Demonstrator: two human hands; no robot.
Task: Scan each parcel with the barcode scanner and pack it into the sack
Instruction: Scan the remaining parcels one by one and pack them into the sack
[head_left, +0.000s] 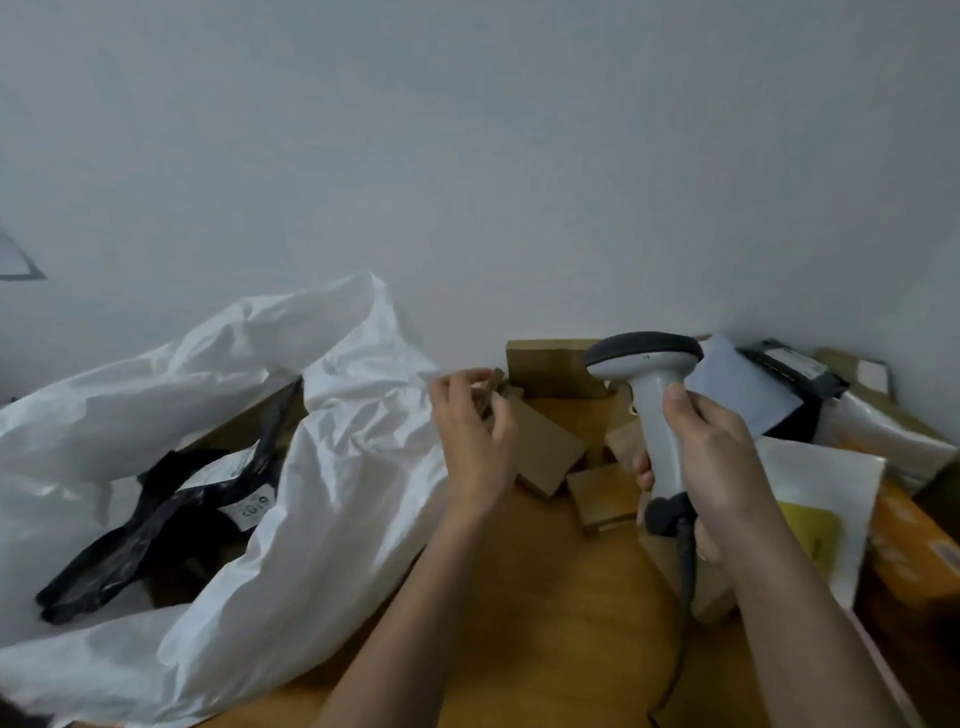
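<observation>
At the far left we see the white sack (322, 467) lying slumped and open on the wooden table (545, 623), its mouth turned toward us; inside it lies a black poly mailer (171, 514) with a white label, and part of a brown box shows behind it. Just right of the sack's rim we find the left hand (475, 436), fingers curled, pinching the upper edge of a small cardboard parcel (545, 452) that rests tilted on the table; beside it lie more small brown boxes (602, 493), and a larger brown box (550, 366) stands against the wall behind them. Further right, the right hand (722, 467) grips the handle of the grey barcode scanner (649, 405), thumb laid along the handle; the scanner's dark head sits above and faces away from us, and its cable (685, 582) drops toward the table's near edge. At the far right we see a heap of unpacked parcels: a white padded envelope (831, 499), a grey mailer (737, 389), a black package (795, 369) and an orange box (914, 551).
</observation>
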